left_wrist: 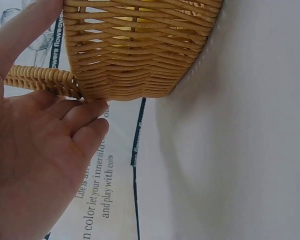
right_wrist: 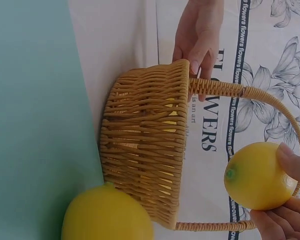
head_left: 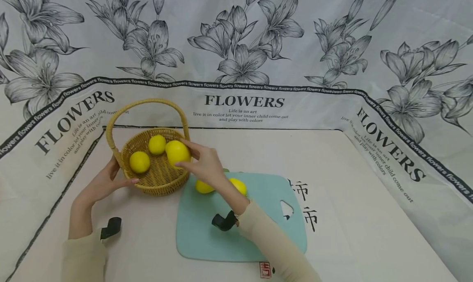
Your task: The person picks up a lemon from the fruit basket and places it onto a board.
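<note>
A round wicker basket (head_left: 162,189) with a tall hooped handle (head_left: 145,102) stands at the left. My left hand (head_left: 99,183) holds its left side, thumb at the rim and fingers against the woven wall, as the left wrist view shows up close. Two yellow lemons (head_left: 139,162) lie inside. Over the basket's right part, my right hand (head_left: 207,161) pinches another lemon (right_wrist: 260,176) between thumb and fingers; its green stem end shows in the right wrist view. On the light blue cutting board (head_left: 236,232) are two more lemons (head_left: 237,186), partly covered by my right arm.
The board has a cut-out handle hole (head_left: 286,209) on its right and lies just right of the basket. Beneath is a white cloth (head_left: 369,232) with black characters. Flower-printed fabric (head_left: 244,105) rises behind and at both sides.
</note>
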